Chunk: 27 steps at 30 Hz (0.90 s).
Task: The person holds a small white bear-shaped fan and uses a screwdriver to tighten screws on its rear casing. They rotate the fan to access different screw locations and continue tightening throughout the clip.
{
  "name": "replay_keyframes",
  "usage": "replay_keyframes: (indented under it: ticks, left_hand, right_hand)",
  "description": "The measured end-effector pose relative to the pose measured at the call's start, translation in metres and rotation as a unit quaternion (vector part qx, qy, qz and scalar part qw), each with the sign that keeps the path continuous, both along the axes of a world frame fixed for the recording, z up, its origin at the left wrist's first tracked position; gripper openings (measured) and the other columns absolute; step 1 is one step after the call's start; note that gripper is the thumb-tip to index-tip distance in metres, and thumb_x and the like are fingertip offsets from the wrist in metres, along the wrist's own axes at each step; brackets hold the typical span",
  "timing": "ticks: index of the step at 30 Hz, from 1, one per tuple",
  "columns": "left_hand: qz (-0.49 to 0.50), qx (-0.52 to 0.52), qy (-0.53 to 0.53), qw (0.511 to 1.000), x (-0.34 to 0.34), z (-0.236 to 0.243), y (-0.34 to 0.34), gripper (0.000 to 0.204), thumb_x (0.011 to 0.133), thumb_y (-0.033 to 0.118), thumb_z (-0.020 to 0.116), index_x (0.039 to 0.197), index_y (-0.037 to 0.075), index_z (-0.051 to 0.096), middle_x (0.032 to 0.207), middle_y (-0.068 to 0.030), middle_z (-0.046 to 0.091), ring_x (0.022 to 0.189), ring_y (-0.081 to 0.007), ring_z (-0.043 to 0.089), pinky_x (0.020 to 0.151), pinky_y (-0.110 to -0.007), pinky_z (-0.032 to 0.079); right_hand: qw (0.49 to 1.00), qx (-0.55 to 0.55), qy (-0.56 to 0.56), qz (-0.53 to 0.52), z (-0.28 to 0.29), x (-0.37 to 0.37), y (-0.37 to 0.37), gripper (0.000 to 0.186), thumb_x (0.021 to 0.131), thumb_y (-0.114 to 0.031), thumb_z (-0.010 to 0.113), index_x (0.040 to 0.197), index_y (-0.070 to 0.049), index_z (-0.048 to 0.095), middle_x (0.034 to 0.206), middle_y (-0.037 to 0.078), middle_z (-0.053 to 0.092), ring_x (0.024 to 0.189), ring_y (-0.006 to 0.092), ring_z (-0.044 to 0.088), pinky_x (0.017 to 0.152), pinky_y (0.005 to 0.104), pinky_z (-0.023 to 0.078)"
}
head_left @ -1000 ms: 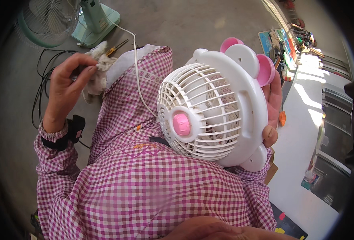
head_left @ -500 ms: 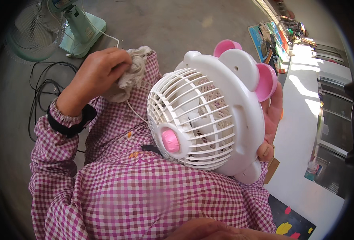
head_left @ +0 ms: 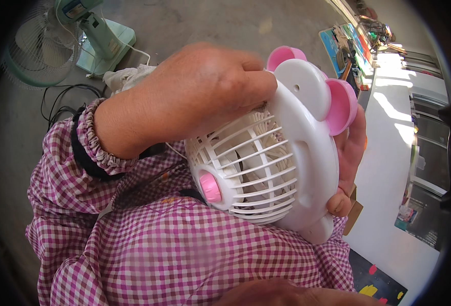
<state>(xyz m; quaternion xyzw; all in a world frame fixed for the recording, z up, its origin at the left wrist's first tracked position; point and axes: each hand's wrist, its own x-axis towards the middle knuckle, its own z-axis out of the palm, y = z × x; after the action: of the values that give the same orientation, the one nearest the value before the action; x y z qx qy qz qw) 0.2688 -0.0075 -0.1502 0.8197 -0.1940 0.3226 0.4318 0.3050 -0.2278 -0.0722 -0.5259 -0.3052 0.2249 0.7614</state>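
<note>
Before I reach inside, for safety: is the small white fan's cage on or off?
On: the cage ribs run into the white rim, with no gap showing; the left hand hides part.

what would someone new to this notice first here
The white fan likely draws the eye first, near the centre, with a pink knob on its front and pink ear-like pieces at its edge. The left grip looms large across its upper side, while the right grip holds its right edge. At upper left, a pale green fan also stands out.
</note>
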Motion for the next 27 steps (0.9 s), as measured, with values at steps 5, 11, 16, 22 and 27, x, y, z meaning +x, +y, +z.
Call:
replay_keyframes:
  ticks: [5,11,16,22,27]
  left_hand:
    - [0.065,0.129,-0.022,0.989,0.008,0.009,-0.005,0.014,0.074,0.008,0.069,0.077,0.004,0.056,0.074,-0.0078,0.055,0.064,-0.0282,0.060,0.055,-0.037,0.049]
    - [0.096,0.080,-0.006,0.992,-0.006,0.005,0.015,0.014,0.073,0.007,0.071,0.079,0.005,0.058,0.070,-0.0066,0.052,0.062,-0.0264,0.059,0.053,-0.036,0.048]
    - [-0.012,0.019,-0.055,0.998,0.002,0.000,-0.006,0.014,0.073,0.006,0.072,0.079,0.005,0.058,0.073,-0.0061,0.053,0.063,-0.0255,0.059,0.053,-0.036,0.046]
    - [0.012,0.119,0.026,0.993,0.006,0.009,-0.010,0.018,0.072,0.006,0.069,0.081,0.005,0.052,0.078,-0.0102,0.059,0.069,-0.0299,0.064,0.055,-0.038,0.050]
    - [0.029,0.060,0.041,0.997,0.002,0.005,-0.003,0.017,0.076,0.005,0.070,0.088,0.004,0.059,0.077,-0.0085,0.057,0.070,-0.0276,0.063,0.057,-0.038,0.049]
  right_hand:
    - [0.998,0.020,-0.023,0.048,-0.007,0.017,-0.006,0.114,0.070,-0.029,0.078,0.158,-0.002,0.012,0.158,0.029,0.022,0.146,0.0396,0.030,0.118,0.0497,0.028]
    - [0.999,-0.040,0.019,-0.002,-0.006,0.012,0.003,0.113,0.069,-0.030,0.078,0.157,0.000,0.014,0.156,0.030,0.024,0.144,0.0394,0.032,0.118,0.0489,0.030]
    - [0.998,-0.052,0.025,-0.015,-0.009,0.010,0.009,0.113,0.068,-0.031,0.077,0.157,-0.002,0.014,0.157,0.029,0.023,0.145,0.0387,0.031,0.119,0.0487,0.028]
    - [0.998,-0.061,0.011,0.002,-0.014,0.018,0.006,0.114,0.068,-0.032,0.077,0.158,-0.005,0.012,0.159,0.026,0.021,0.146,0.0371,0.029,0.119,0.0476,0.028]
    - [0.996,-0.084,0.025,0.004,-0.009,0.017,0.004,0.116,0.068,-0.033,0.077,0.159,-0.006,0.011,0.159,0.025,0.021,0.146,0.0368,0.029,0.119,0.0480,0.028]
